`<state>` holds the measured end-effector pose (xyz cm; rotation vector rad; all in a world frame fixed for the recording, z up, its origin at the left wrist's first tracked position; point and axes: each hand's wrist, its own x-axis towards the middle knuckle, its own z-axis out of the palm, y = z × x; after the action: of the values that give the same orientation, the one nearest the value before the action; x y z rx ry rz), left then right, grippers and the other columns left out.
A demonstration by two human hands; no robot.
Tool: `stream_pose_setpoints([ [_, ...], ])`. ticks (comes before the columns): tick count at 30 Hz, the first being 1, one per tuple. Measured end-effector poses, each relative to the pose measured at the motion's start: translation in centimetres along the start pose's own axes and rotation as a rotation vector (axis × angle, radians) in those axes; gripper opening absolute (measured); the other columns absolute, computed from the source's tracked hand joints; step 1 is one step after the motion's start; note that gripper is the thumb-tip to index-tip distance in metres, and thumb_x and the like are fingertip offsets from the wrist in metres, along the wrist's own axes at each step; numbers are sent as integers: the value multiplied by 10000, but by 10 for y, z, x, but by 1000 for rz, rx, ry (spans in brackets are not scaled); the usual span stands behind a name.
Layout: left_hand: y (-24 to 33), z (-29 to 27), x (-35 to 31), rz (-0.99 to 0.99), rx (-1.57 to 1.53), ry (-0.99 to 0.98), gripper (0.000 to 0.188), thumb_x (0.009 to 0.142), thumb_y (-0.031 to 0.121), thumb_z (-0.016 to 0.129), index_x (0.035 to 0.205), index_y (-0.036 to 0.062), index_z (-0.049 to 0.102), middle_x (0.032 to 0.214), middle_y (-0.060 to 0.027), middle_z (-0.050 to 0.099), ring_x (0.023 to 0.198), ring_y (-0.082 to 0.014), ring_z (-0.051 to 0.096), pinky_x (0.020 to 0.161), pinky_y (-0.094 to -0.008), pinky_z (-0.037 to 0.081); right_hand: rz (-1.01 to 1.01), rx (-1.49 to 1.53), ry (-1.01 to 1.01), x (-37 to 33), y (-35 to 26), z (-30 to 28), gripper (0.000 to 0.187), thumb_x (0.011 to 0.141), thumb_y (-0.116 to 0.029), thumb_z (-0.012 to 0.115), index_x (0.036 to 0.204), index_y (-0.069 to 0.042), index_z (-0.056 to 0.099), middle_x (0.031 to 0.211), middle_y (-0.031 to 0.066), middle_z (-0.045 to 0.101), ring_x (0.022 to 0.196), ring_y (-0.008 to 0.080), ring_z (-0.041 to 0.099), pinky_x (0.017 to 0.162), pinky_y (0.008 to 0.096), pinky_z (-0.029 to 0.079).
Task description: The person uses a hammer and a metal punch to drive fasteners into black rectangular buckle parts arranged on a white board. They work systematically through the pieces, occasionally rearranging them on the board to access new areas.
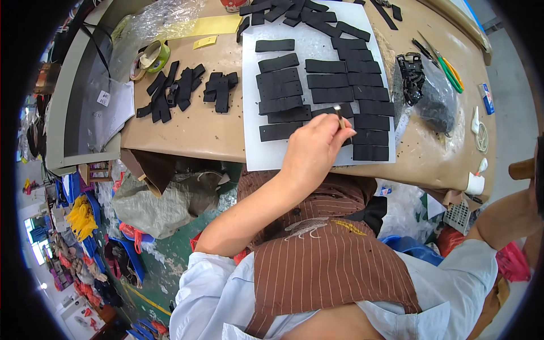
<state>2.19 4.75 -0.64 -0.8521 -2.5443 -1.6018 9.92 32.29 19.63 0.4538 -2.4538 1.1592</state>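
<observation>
My left hand (320,139) is closed in a pinch around a short metal punch (340,115), whose bright end points up between thumb and fingers. It stands over flat black strap pieces (370,122) set in columns on a white board (255,156). Small holes show in some straps, such as the strap stack (280,85) on the left. Part of the punch and the strap beneath it are hidden by my hand. At the right rim my raised right arm ends in the dark border, where a wooden handle (521,169) sticks out from my mostly hidden right hand (537,156).
More black straps (292,11) are heaped at the board's far end, with strap bundles (175,88) to the left. Tape rolls (154,56) lie beyond those. On the right are green-and-orange-handled scissors (450,73), black buckles (411,79) and a white cord (481,136).
</observation>
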Motion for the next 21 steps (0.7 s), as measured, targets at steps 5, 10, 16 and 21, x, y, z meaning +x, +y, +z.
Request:
stream_pose_setpoints([
  [5,6,0,-11,165,217,7,145,842,99,661,894,27,547,806,-109,584,646,-308,615,526,-369,518,142,-265,-495,-12,14,58,287,952,-245,493,991,23,590,738,74,572,652,147,537,588,332,423],
  [10,6,-7,7,-342,-520,81,110,911,85,606,876,-2,547,842,-70,623,714,-144,633,623,-255,525,482,176,-135,-35,17,49,291,982,-253,476,1026,25,551,619,-68,434,553,68,394,505,234,306],
  [16,0,-59,18,-383,-530,136,69,935,63,579,949,7,616,914,-27,645,832,-90,638,703,-224,552,367,-98,-283,-26,31,83,275,968,-244,504,870,7,562,579,30,384,523,102,336,486,282,273],
  [21,-16,-39,13,-306,-340,56,99,926,51,593,992,-10,634,923,-41,656,863,-92,646,722,-237,566,434,13,-319,-19,37,96,435,977,-430,479,938,-7,573,612,-47,317,563,44,291,509,230,232],
])
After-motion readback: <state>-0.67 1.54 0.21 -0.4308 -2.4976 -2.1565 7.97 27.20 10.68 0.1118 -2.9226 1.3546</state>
